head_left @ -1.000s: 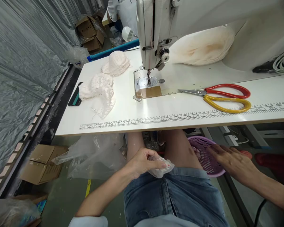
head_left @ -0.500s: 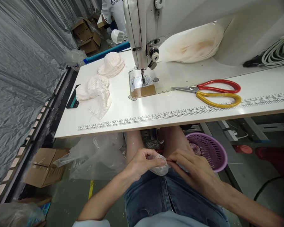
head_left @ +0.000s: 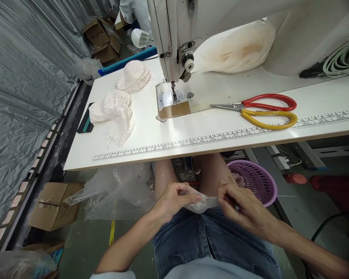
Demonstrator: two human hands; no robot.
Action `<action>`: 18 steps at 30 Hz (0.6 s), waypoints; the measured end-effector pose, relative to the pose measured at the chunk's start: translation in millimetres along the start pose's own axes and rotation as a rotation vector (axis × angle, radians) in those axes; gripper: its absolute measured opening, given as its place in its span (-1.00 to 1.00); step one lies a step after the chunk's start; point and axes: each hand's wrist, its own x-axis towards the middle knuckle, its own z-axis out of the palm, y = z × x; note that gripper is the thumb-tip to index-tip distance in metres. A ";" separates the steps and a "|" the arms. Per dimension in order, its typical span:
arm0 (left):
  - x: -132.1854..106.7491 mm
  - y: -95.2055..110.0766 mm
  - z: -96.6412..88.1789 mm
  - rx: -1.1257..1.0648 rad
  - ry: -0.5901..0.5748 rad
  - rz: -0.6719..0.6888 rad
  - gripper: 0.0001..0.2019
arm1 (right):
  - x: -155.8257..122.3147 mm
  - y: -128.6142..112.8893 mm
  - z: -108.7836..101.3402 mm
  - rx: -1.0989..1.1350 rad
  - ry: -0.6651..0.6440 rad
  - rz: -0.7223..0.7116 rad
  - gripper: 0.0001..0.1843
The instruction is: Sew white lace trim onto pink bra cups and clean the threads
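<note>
Over my lap, below the table edge, both hands grip a small white lace piece. My left hand pinches its left side, fingers curled. My right hand pinches the right end and stretches it out. A purple plastic basket with more pinkish pieces stands just right of my knees. On the white table above, a white sewing machine stands with its needle plate bare. Two stacks of white lace pieces lie at the table's left.
Red and yellow handled scissors lie right of the needle plate, near a printed ruler along the table's front edge. A stained cloth bundle sits behind the machine. Clear plastic bags and cardboard boxes are on the floor at left.
My right hand came from the purple basket over to my lap, took the other end of the lace piece, and now pulls it out to the right.
</note>
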 end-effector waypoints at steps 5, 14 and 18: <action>3.5 -2.2 -3.1 -0.031 0.017 -0.041 -0.71 | -28.7 39.7 -26.0 -0.103 0.133 0.209 -0.83; 6.1 -1.7 7.6 -0.036 0.004 -0.050 -0.68 | -18.8 -5.8 -2.6 -0.134 0.033 0.028 -0.87; 2.3 0.3 13.7 -0.051 0.018 -0.041 -0.67 | -2.5 -10.0 19.8 -0.259 0.118 0.001 -0.81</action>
